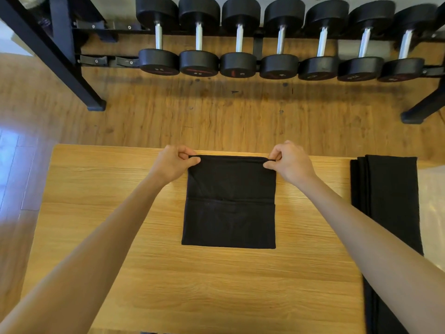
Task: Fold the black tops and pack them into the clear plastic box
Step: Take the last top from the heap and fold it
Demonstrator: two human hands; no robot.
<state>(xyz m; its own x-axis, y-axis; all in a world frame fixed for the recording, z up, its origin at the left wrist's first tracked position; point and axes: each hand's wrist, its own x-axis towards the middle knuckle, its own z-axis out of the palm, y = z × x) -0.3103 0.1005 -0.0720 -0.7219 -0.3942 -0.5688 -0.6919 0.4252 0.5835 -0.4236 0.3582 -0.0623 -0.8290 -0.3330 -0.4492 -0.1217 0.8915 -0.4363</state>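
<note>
Pinching the far corners is where this fold gets made or ruined, so start there. The left hand (174,162) has a tight thumb-and-finger grip on the far left corner of the black top (230,203), and the right hand (290,162) has the same narrow pinch on the far right corner. The far edge looks slightly lifted between them, pulled fairly straight.

The top lies mid-worktop (96,225) as a neat rectangle, with a fold line already running across its middle. My guess is the next fold brings that far edge toward the near edge. To do it well, I'd keep both pinches level and the edge taut so nothing sags in the middle, then line up the corners with the near ones before letting go, and smooth it flat after.

Right of the top, a pile of black cloth (385,201) hangs over the worktop's edge, probably more tops. The clear box isn't in view, so packing comes later. Dumbbells (238,37) sit on a rack beyond the top.
</note>
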